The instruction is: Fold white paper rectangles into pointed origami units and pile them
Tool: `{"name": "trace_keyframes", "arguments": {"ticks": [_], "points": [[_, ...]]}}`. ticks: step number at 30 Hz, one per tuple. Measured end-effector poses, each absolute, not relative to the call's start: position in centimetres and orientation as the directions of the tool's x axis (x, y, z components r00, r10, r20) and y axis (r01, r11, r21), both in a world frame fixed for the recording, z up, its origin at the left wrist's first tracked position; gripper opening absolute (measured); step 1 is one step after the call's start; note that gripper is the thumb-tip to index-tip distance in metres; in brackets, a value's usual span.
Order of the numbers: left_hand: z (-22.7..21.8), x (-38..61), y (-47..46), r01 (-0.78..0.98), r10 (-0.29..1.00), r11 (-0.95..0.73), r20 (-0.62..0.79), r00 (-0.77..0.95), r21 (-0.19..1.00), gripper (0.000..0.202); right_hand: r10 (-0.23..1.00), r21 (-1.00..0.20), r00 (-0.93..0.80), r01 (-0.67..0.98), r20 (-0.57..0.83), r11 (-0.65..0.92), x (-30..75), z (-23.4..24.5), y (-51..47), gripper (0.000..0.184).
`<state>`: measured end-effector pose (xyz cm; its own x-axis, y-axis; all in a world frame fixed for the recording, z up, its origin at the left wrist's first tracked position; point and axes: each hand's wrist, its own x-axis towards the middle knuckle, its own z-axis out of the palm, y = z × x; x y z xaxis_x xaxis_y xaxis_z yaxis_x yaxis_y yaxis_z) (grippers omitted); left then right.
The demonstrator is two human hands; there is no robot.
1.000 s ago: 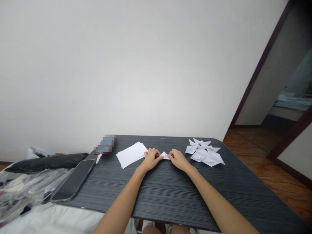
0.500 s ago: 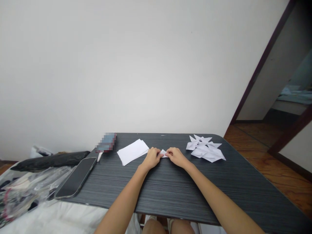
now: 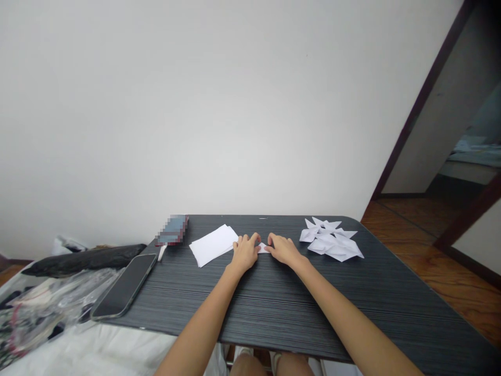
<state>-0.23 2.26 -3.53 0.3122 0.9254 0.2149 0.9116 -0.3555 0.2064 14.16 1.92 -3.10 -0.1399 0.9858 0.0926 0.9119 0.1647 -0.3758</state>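
Observation:
A small piece of folded white paper (image 3: 263, 248) lies on the dark table between my two hands, its top coming to a point. My left hand (image 3: 246, 251) grips its left side, thumb on the paper and index finger raised and bent. At the right side, my right hand (image 3: 282, 249) pinches the paper with thumb and curled fingers. A stack of white paper sheets (image 3: 213, 245) lies just left of my left hand. To the right of my right hand sits a pile of folded white paper boats (image 3: 334, 244), some with pointed tips standing up.
A smartphone (image 3: 124, 287) lies at the left edge of the dark table (image 3: 266, 308). Behind it are a blurred-out flat object (image 3: 173, 230) and a slim white item (image 3: 162, 253). A black wrapped bundle (image 3: 84, 259) and plastic bags lie beyond that edge. A wall stands behind.
My fingers have shifted on the folded paper; the left index finger has lifted and the left hand's fingers are spread more. The paper looks flatter. The view has tilted slightly.

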Motion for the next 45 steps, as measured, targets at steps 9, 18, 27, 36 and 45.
{"name": "trace_keyframes", "arguments": {"ticks": [9, 18, 27, 36, 45], "points": [[-3.6, -0.2, 1.6, 0.828, 0.843, -0.519, 0.284, 0.456, 0.212, 0.035, 0.975, -0.217, -0.113, 0.964, 0.189, 0.154, 14.1, -4.1, 0.3, 0.024], [-3.9, -0.9, 2.4, 0.647, 0.714, -0.694, 0.413, 0.565, 0.314, 0.021, 0.939, -0.622, 0.032, 0.757, 0.341, 0.200, 15.7, -4.7, 1.5, 0.023], [-3.4, 0.3, 2.3, 0.667, 0.802, -0.588, 0.439, 0.405, 0.458, 0.027, 0.982, -0.852, -0.001, 0.498, 0.188, 0.163, 14.2, -4.0, 1.2, 0.029], [-3.3, 0.1, 2.6, 0.591, 0.854, -0.520, 0.387, 0.348, 0.617, 0.029, 0.992, -0.895, 0.022, 0.434, 0.126, 0.104, 13.3, -4.2, 1.5, 0.024], [-3.9, 0.5, 2.7, 0.440, 0.898, -0.439, 0.360, 0.254, 0.784, 0.029, 0.954, -0.845, 0.044, 0.479, 0.295, 0.239, 12.6, -4.2, 0.9, 0.023]]}}
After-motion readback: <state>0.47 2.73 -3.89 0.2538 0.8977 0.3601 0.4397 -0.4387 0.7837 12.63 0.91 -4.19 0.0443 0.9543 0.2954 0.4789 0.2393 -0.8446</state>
